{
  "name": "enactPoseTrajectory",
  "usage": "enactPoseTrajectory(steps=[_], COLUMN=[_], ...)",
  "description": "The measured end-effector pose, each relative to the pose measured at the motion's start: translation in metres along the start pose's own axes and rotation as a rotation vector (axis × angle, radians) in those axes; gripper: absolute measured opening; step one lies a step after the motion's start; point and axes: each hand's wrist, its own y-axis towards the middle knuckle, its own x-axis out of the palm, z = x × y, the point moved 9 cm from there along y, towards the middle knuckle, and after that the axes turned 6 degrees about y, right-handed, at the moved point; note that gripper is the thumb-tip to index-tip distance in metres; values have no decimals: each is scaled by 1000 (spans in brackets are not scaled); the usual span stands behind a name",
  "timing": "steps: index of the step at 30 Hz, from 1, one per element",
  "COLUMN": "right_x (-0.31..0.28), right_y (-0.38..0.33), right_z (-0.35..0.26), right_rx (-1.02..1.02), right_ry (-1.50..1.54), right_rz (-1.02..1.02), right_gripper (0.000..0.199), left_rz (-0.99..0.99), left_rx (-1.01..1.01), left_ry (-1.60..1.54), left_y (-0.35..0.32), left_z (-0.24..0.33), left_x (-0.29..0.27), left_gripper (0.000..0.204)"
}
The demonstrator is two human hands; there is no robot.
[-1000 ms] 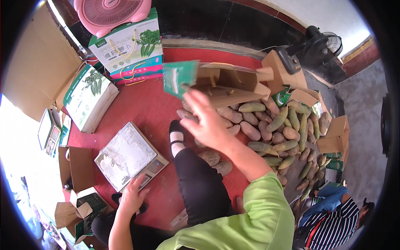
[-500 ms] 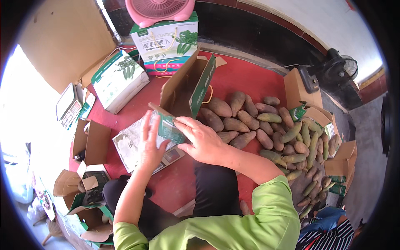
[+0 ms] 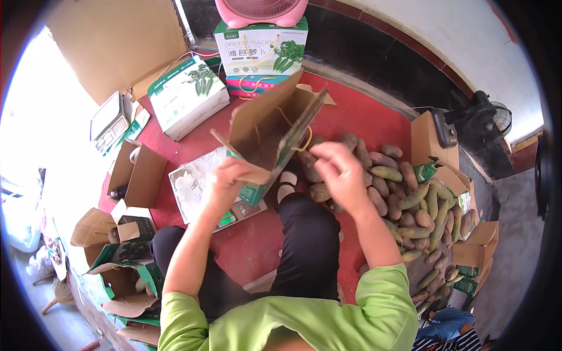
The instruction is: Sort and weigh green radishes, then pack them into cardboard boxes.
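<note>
An open cardboard carton point(image 3: 260, 137), green outside and brown inside, stands tilted in front of me with its flaps raised. My left hand point(image 3: 225, 184) is closed on its near flap, fingers pinched over the edge. Under and beside the carton lies a flat scale point(image 3: 190, 184) with a pale, scuffed plate and a lit green display; the carton hides part of it. My right hand point(image 3: 342, 175) is beside the carton's right wall, fingers bent but apart. Its fingertips are close to the carton's yellow cord handle point(image 3: 307, 140); contact is unclear.
Brown-green radishes point(image 3: 410, 202) are heaped on the red mat point(image 3: 175, 155) at the right. Open cartons point(image 3: 137, 178) line the left. Behind stand a white-green gift box point(image 3: 187, 96) and another box point(image 3: 263, 50) under a pink fan point(image 3: 260, 9). A black fan point(image 3: 489, 117) is at far right.
My right hand has left the carton's near flap and moved right, beside the cord handle. My left hand has closed on the flap. The carton has tilted, and the scale's green display now shows.
</note>
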Motion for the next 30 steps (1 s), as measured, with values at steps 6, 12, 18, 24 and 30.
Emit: enactPoseTrajectory(steps=[6,12,18,24,30], right_x=[-45,15,52,101,108], right_y=[-1,-17,54,86,98], right_z=[126,193,143,134,111], right_rx=[417,666,283,656,490], right_ry=[-12,49,29,121,407], right_rz=[75,-127,-55,-285,-263], right_gripper=[35,34,37,45,34], left_rz=[254,483,478,462,652], left_rx=[-228,-250,-309,-281,-303], left_ry=[-431,-796,-818,-745,-881], left_y=[-21,-71,-106,-116,-116], left_z=[-61,-95,-110,-108,-124], left_x=[-93,-171,-184,-189,-215], left_gripper=[13,23,35,55,68])
